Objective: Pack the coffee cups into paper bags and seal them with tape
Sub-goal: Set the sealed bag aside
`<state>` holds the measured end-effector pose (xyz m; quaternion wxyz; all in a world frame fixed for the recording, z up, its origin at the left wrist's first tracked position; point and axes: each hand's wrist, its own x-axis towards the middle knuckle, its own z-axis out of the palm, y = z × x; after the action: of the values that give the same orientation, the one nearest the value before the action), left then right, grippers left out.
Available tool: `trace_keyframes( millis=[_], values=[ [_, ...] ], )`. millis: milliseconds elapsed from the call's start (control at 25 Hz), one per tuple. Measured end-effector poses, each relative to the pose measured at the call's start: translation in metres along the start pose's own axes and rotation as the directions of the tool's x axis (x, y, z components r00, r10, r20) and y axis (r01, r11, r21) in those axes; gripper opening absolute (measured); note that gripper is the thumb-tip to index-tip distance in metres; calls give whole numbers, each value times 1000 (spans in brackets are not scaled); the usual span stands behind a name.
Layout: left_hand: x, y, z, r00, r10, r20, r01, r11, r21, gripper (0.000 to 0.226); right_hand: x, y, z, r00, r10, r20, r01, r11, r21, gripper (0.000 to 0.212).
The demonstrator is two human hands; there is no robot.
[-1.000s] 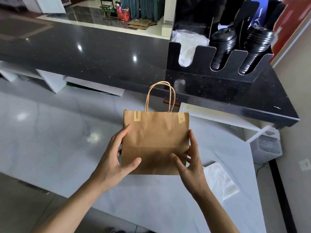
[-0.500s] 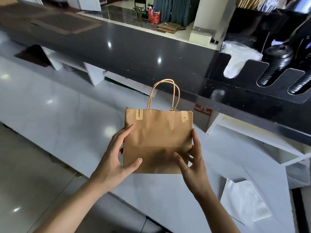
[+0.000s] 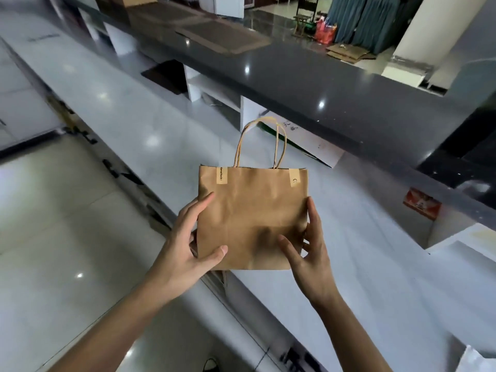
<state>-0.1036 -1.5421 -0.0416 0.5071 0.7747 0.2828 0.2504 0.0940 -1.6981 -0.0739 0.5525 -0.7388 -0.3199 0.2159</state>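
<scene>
A brown paper bag [image 3: 252, 210] with twisted paper handles stands upright in the air over the white counter's near edge. Two strips of beige tape sit across its closed top, one near each upper corner. My left hand [image 3: 185, 245] holds the bag's lower left side, thumb on the front face and fingers behind. My right hand [image 3: 308, 253] holds the lower right side the same way. No coffee cup shows; what the bag holds is hidden.
The white counter [image 3: 362, 251] runs diagonally beneath the bag, with a raised dark countertop [image 3: 308, 84] behind it. A red sticker [image 3: 421, 206] sits on the dark ledge's face. A white sheet [image 3: 480, 361] lies at the lower right. Glossy floor tiles [image 3: 53, 237] lie to the left.
The view has swung left: the black lid holder at the right has gone out of frame and more floor shows. Both hands keep the same hold on the bag.
</scene>
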Motion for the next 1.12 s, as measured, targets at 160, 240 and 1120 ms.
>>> trace_keyframes(
  millis=[160,240,1120],
  values=[
    [-9,-21,-55,993,-27,-115,30,999,26,89,19,-21,63,995,-39,90,38,999,18,88],
    [-17,-28,-83,984,-51,-172,58,998,33,90,27,-32,95,988,-53,147,50,998,27,88],
    [40,-87,-270,813,-154,-561,212,976,40,86,194,-120,334,805,-271,527,214,962,168,86]
  ],
)
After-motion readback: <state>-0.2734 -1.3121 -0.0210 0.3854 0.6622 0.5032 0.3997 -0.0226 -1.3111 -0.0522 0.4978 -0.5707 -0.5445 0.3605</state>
